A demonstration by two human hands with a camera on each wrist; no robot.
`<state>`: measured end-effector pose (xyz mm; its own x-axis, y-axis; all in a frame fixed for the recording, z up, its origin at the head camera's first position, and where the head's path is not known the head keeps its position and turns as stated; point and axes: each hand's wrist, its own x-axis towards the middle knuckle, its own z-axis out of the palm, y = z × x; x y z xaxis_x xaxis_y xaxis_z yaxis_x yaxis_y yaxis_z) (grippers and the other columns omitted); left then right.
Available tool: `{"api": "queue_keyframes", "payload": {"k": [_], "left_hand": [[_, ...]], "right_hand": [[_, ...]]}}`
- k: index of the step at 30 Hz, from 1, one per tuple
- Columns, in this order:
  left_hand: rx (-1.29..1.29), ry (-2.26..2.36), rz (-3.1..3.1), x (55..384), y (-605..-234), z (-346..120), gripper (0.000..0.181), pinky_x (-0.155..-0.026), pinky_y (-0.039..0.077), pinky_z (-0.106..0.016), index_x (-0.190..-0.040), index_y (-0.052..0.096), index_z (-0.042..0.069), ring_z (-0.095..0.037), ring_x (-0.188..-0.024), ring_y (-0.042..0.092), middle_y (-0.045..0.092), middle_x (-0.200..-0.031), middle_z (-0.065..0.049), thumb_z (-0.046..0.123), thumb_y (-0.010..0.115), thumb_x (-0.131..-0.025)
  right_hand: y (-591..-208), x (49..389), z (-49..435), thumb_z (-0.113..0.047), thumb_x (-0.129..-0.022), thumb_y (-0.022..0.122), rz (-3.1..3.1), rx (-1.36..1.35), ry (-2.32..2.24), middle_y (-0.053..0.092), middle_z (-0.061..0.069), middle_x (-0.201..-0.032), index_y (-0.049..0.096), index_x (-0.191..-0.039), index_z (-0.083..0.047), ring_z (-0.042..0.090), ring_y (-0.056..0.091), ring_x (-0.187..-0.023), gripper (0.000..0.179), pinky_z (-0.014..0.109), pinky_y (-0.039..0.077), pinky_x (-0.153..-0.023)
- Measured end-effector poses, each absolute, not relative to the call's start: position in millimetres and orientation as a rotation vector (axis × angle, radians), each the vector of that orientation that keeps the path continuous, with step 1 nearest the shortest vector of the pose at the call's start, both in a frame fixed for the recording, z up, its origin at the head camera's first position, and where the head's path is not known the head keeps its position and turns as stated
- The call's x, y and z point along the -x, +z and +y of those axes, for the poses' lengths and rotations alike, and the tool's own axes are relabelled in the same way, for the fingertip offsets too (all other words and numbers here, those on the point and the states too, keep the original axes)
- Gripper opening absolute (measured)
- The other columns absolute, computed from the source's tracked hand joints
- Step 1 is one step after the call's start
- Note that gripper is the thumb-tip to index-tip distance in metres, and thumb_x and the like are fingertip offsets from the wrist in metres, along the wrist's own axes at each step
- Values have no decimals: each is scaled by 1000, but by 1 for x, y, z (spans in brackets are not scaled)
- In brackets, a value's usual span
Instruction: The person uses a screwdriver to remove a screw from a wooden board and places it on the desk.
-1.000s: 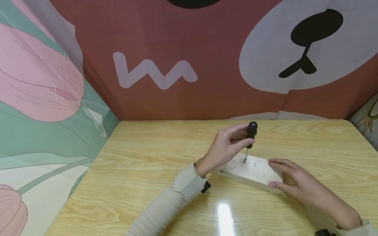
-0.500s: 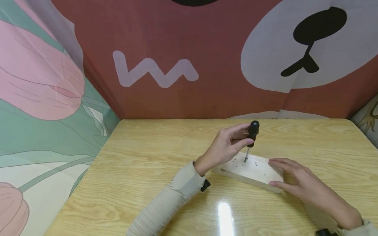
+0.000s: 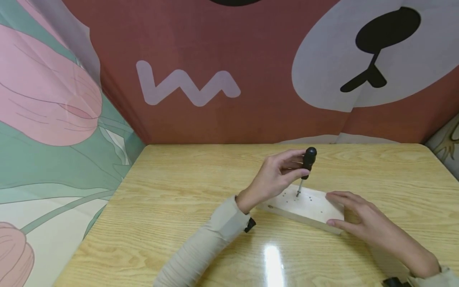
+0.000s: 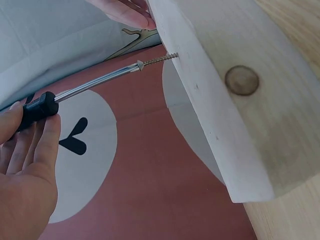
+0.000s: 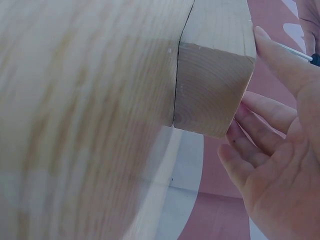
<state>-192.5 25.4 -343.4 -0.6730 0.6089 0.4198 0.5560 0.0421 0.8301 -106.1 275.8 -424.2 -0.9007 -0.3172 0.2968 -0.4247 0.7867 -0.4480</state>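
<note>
My left hand point(image 3: 270, 179) pinches the black handle of a screwdriver point(image 3: 309, 159) between thumb and fingers. The screwdriver's shiny shaft point(image 4: 100, 82) meets the head of a thin threaded screw point(image 4: 161, 60), whose point is at the face of a pale wooden block point(image 3: 315, 211). Both screw and driver stand nearly upright over the block, leaning a little. At the block's right end, my right hand point(image 3: 373, 221) grips it, thumb on the near edge and fingers on the far edge. Several small dark holes dot the top face, and a round knot point(image 4: 242, 80) marks the side.
The block lies on a light wood-grain table point(image 3: 186, 183). Behind the table hangs a reddish-brown printed cloth point(image 3: 251, 119), with a green and pink flower-patterned cloth point(image 3: 50, 119) at the left. Black wrist straps show at both sleeves.
The screwdriver's handle top has tipped slightly to the right, still in my left hand. The screw, block and right hand stay nearly where they were; the view shifts slightly.
</note>
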Motion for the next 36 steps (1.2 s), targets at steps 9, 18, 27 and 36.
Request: {"api": "queue_keyframes", "payload": {"k": [9,18,27,36], "left_hand": [[-1220,1776,2265,194,-344,29,45,-84,58,-17,-130,60,0,-17,-96,73,72,-115,-19,3,73,-87],[-1220,1825,2222,194,-347,29,44,-85,59,-19,-133,58,1,-20,-100,73,71,-117,-20,4,70,-91],[-1180,1799,2085,195,-344,27,41,-93,56,-20,-138,49,-2,-27,-115,67,65,-129,-23,1,59,-98],[-1133,1809,2080,194,-342,26,43,-91,57,-20,-135,52,-1,-31,-113,69,66,-126,-24,1,65,-94]], "right_hand": [[-424,107,275,-30,-76,86,-2781,-587,751,66,13,-126,66,-127,-8,34,60,-112,60,34,54,-85],[-425,107,276,-31,-75,86,-2782,-578,760,66,12,-126,66,-127,-8,34,60,-112,60,22,50,-86],[-427,106,277,-26,-73,88,-2711,-612,802,67,11,-124,67,-126,-8,19,59,-112,60,-6,27,-90],[-427,106,276,-26,-72,88,-2704,-612,833,66,11,-125,66,-127,-9,11,57,-115,61,-6,27,-90]]}}
